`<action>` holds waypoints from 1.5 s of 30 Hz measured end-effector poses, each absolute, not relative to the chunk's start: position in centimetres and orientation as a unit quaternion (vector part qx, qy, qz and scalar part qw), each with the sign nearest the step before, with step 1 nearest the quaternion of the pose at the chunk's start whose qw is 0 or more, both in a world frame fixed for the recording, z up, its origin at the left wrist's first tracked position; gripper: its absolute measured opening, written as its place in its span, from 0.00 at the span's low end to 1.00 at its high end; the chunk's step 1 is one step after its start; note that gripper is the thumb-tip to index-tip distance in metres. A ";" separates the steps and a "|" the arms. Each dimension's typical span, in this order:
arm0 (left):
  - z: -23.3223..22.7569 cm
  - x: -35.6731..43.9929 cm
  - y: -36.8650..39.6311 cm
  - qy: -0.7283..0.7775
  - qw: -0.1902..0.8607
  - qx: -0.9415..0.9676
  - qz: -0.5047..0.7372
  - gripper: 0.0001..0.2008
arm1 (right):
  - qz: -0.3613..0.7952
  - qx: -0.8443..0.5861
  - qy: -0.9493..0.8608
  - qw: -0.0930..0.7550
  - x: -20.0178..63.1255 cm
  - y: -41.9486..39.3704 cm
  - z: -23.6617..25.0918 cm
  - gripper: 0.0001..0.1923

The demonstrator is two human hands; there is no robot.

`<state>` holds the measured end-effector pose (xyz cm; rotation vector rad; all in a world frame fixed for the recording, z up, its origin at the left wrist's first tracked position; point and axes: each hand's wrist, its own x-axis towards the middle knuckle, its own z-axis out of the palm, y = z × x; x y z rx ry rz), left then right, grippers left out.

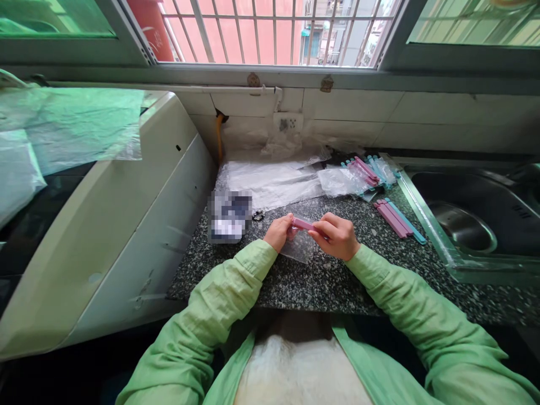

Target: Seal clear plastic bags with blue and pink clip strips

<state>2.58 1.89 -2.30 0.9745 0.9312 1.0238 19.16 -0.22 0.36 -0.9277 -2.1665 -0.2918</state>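
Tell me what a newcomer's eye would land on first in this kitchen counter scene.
At the centre, the left hand and right hand pinch a pink clip over a small clear bag above the speckled counter. To the right, loose pink and blue clips lie beside the steel sink, and more bagged clips sit near the wall behind.

Light green long sleeves (236, 281), white top (301, 371)

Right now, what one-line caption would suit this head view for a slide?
Both hands, left hand and right hand, hold a pink clip over a small clear bag on a speckled counter.
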 end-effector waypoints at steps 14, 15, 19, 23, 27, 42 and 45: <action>-1.9 2.3 1.9 0.423 0.631 0.471 0.448 0.24 | -0.104 -0.341 -0.833 0.424 19.0 -0.4 1.0 0.06; -1.9 2.3 1.9 0.425 0.629 0.471 0.449 0.24 | -0.102 -0.343 -0.831 0.425 19.0 -0.5 1.1 0.06; -2.0 2.3 2.0 0.434 0.625 0.460 0.457 0.24 | -0.096 -0.339 -0.827 0.437 19.0 -0.4 1.2 0.06; -2.1 2.3 2.1 0.427 0.630 0.454 0.464 0.24 | -0.098 -0.328 -0.824 0.451 19.0 -0.3 1.3 0.05; -2.1 2.3 2.2 0.432 0.632 0.441 0.469 0.23 | -0.097 -0.330 -0.823 0.452 19.0 -0.3 1.4 0.04; -1.5 2.1 2.4 0.459 0.611 0.420 0.489 0.22 | -0.085 -0.335 -0.814 0.467 19.6 -0.4 2.2 0.04; -1.6 2.0 2.5 0.455 0.614 0.414 0.495 0.22 | -0.086 -0.343 -0.809 0.471 19.8 -0.3 2.2 0.04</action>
